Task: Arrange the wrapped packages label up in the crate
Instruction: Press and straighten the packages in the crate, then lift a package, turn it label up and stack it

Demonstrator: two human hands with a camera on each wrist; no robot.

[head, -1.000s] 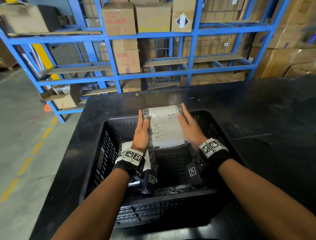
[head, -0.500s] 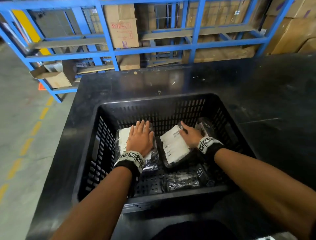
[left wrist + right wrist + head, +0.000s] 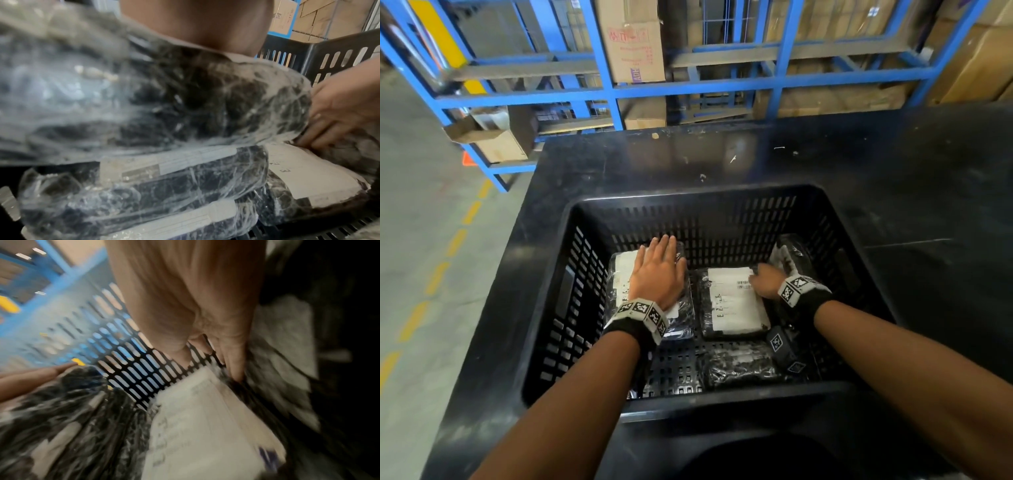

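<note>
Down inside the black slotted crate (image 3: pixel 571 274), which sits on a dark table (image 3: pixel 893 178), both of the person's hands are busy among the wrapped packages. The left hand (image 3: pixel 659 274) lies flat, fingers straight and close together, palm pressing down on the left package (image 3: pixel 619 274), a dark bundle in clear film whose white label faces up and peeks out on either side of the hand; this package lies toward the crate's far left corner. Just beside it, in the middle of the crate floor, rests the middle package (image 3: pixel 732 305), also label up, with printed lines and a barcode showing. The right hand (image 3: pixel 767 282) is at that package's far right corner, its fingers pointing down into the narrow gap between the middle package and a third package (image 3: pixel 789 253) that leans tilted against the crate's right wall; from the right wrist view the fingers (image 3: pixel 234 363) look fairly straight and tucked against the film, though motion blur keeps me from telling whether they pinch anything. Toward the near edge of the crate lies a fourth package (image 3: pixel 739 366), dark and shiny, with no label that I can make out from above. Both wrists wear bands with black-and-white square markers. Beyond the table's far edge stands blue shelving (image 3: pixel 616 89) loaded with cardboard boxes (image 3: pixel 633 41).
</note>
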